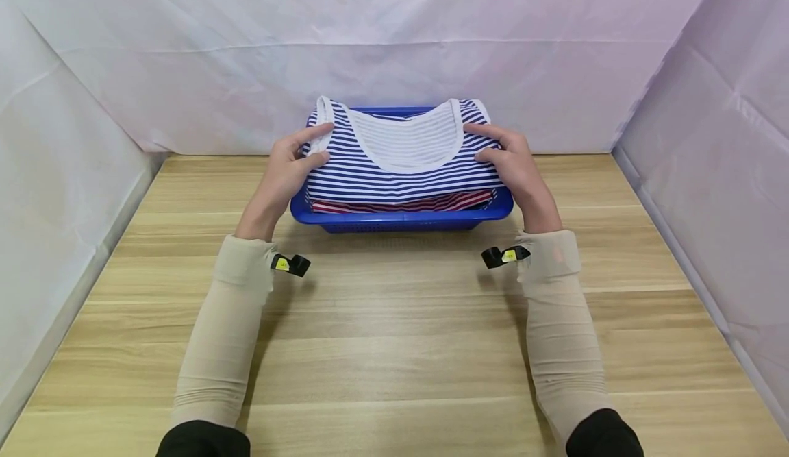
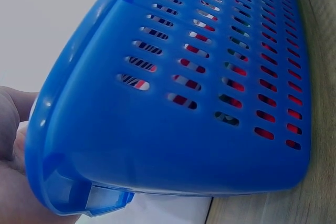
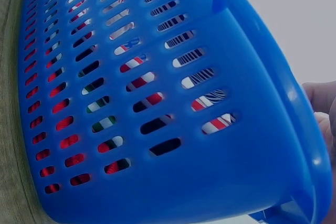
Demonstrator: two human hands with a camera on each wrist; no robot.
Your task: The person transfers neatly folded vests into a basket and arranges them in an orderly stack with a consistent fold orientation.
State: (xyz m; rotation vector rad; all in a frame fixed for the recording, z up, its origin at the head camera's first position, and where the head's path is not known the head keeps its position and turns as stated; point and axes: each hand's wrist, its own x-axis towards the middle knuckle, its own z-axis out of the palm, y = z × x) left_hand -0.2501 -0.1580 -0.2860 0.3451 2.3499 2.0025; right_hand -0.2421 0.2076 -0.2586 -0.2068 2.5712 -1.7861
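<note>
A folded tank top (image 1: pixel 394 183) with blue and white stripes and a white-edged scoop neck lies on top in a blue plastic basket (image 1: pixel 401 223). On its left side rest the outstretched index finger and thumb of my left hand (image 1: pixel 288 161), near the shoulder strap. My right hand (image 1: pixel 516 166) touches the opposite side in the same way, index finger above thumb. Both hands' other fingers are mostly hidden. Below the tank top, a red and white striped garment (image 1: pixel 407 205) shows along the front. Each wrist view shows the basket's slotted wall (image 2: pixel 157 129) close up.
The basket stands on a wood-grain table (image 1: pixel 394 347), against a pale cloth backdrop (image 1: pixel 394 53). Similar cloth walls flank the table left and right. Through the basket slots, red, white and dark green fabric shows.
</note>
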